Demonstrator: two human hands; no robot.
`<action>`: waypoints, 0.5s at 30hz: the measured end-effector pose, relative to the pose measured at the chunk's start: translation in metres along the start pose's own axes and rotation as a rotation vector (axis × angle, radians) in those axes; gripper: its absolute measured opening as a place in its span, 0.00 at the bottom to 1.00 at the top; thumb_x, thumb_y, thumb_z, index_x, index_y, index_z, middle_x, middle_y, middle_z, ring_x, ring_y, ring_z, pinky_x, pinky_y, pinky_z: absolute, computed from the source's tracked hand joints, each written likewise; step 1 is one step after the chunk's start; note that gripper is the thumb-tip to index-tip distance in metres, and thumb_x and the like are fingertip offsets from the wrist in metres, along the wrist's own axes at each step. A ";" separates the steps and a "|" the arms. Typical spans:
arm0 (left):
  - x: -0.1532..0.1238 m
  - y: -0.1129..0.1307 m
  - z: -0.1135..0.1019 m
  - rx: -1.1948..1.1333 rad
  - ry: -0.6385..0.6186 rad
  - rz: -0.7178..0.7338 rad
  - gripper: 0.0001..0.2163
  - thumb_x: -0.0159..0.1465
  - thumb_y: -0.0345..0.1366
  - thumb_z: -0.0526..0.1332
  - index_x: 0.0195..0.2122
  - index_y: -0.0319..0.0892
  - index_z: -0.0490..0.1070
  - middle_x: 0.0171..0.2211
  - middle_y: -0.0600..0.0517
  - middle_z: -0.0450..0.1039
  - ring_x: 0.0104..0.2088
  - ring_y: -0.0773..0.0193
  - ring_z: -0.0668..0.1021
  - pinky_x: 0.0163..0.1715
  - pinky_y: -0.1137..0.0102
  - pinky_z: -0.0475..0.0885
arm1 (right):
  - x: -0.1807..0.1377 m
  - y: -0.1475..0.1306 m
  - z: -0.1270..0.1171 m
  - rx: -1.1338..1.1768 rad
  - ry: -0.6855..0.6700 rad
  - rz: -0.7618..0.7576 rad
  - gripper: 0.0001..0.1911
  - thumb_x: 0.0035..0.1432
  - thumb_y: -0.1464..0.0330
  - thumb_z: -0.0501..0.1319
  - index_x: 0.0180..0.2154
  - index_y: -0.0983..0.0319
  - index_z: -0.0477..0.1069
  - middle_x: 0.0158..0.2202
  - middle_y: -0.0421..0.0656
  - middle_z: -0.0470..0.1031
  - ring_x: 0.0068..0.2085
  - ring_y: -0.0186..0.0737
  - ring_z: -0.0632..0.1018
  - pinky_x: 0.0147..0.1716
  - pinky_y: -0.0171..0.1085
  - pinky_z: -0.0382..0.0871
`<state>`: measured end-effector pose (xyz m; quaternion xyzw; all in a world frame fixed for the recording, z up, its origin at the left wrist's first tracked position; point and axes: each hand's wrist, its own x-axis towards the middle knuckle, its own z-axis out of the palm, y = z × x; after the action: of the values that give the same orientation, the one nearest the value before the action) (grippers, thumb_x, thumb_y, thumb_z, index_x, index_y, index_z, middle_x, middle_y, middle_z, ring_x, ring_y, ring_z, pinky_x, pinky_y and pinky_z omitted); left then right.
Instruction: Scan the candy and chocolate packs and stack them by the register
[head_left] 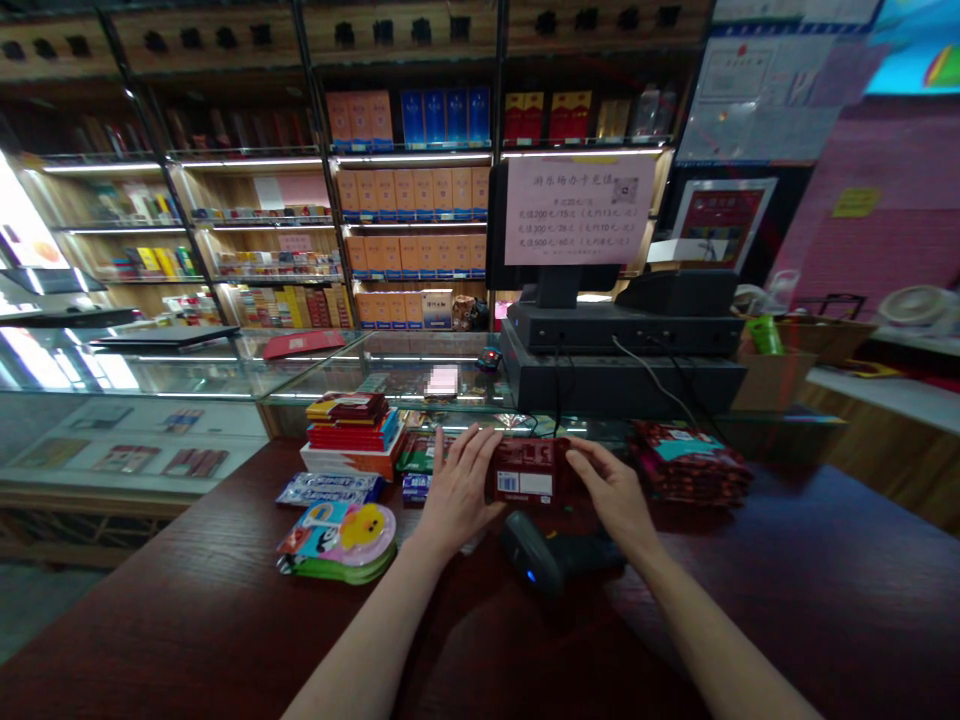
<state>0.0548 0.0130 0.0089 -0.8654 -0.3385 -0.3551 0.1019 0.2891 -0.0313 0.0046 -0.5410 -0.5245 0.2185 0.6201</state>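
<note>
A dark red box (529,470) with a white barcode label on its near side is held between both of my hands above a dark wooden counter (187,620). My left hand (456,488) grips its left end, fingers wrapped over the top. My right hand (613,494) holds the right end, fingers closed against it. Just below the box lies a black handheld barcode scanner (551,556) with a small blue light, on the counter between my forearms.
A stack of red and blue packs (352,425) stands to the left, with a colourful cartoon pack (341,538) in front. Red snack packets (690,458) lie to the right. A till with a monitor and paper notice (574,208) stands behind. Glass showcases and lit shelves fill the background.
</note>
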 end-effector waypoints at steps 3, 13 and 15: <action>-0.001 -0.002 0.000 -0.011 0.011 -0.009 0.38 0.56 0.39 0.68 0.66 0.44 0.53 0.63 0.45 0.64 0.66 0.50 0.62 0.69 0.45 0.35 | -0.001 -0.001 0.000 0.022 -0.059 0.010 0.24 0.58 0.53 0.63 0.50 0.60 0.75 0.40 0.47 0.83 0.42 0.50 0.82 0.43 0.45 0.77; -0.004 -0.014 0.003 0.011 0.053 -0.053 0.36 0.55 0.36 0.67 0.64 0.44 0.54 0.61 0.43 0.65 0.62 0.50 0.68 0.69 0.45 0.38 | 0.004 0.001 -0.017 -0.026 -0.250 0.038 0.28 0.57 0.55 0.63 0.57 0.58 0.69 0.52 0.51 0.79 0.52 0.51 0.79 0.54 0.50 0.71; -0.004 -0.016 0.002 0.023 0.065 -0.064 0.37 0.55 0.36 0.67 0.64 0.44 0.54 0.61 0.43 0.65 0.62 0.50 0.67 0.69 0.44 0.38 | 0.002 -0.007 -0.033 -0.082 -0.459 0.089 0.29 0.56 0.58 0.65 0.58 0.57 0.69 0.55 0.49 0.77 0.54 0.52 0.78 0.54 0.49 0.71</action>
<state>0.0432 0.0238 0.0039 -0.8408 -0.3668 -0.3823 0.1112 0.3175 -0.0461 0.0161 -0.5245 -0.6356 0.3415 0.4520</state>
